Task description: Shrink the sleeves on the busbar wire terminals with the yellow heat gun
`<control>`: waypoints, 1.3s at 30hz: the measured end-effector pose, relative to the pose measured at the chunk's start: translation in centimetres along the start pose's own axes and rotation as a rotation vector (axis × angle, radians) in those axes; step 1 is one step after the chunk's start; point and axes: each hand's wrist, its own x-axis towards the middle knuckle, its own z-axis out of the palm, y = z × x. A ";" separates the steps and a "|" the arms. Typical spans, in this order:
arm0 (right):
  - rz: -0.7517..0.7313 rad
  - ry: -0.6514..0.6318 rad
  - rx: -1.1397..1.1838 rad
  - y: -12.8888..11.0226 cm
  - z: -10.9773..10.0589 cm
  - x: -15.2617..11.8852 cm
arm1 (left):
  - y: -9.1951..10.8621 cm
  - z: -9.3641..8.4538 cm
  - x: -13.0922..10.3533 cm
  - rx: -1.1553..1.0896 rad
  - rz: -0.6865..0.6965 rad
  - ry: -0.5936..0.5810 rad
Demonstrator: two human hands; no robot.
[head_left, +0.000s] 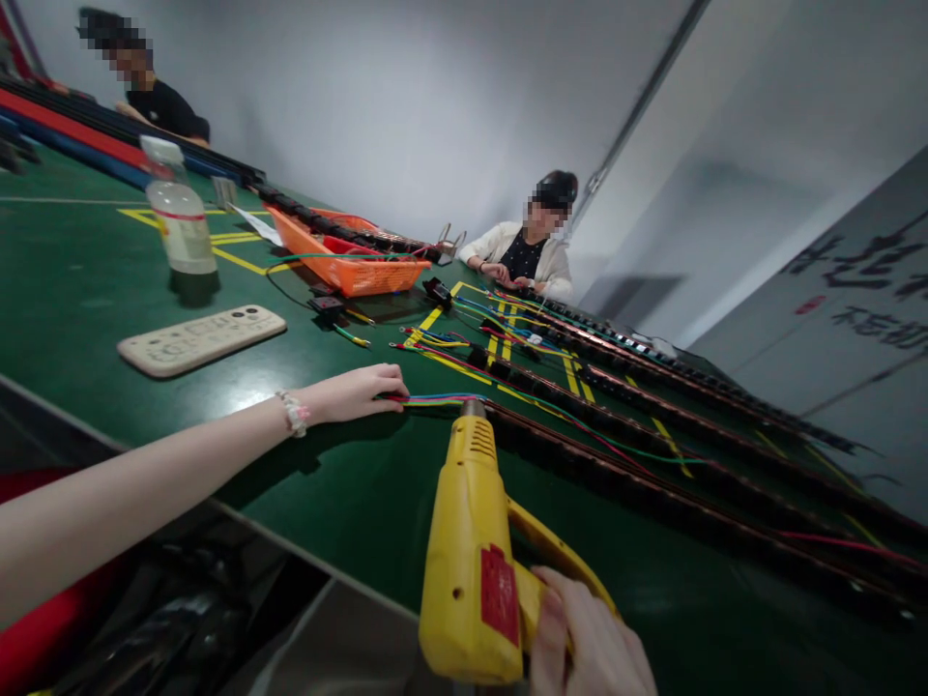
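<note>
My right hand [591, 638] is wrapped round the handle of a yellow heat gun [468, 541] with a red label. Its metal nozzle points away from me, right by a bundle of coloured wires [439, 398]. The fingers of my left hand [359, 391] are closed on the end of that bundle, just left of the nozzle. From there the wires run right into a long dark strip [616, 464] lying across the green table [348, 493]. A beaded bracelet [293, 414] sits on my left wrist.
A phone in a pale case [203, 340] and a plastic bottle [181, 217] stand left. Behind is an orange basket [377, 278] with strips across it. More dark strips [652, 387] and loose wires lie right. Two people sit beyond, one in a white jacket [558, 261].
</note>
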 end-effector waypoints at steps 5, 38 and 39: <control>-0.023 0.030 -0.001 -0.3 0.1 0.1 | 0.9 -0.6 0.0 0.320 0.071 0.075; -0.065 -0.157 0.027 -6.9 1.6 2.1 | -2.5 -1.8 -1.2 0.143 -0.508 0.090; -0.065 -0.164 0.047 -7.3 1.7 2.2 | -2.6 -1.8 -1.2 0.149 -0.498 0.091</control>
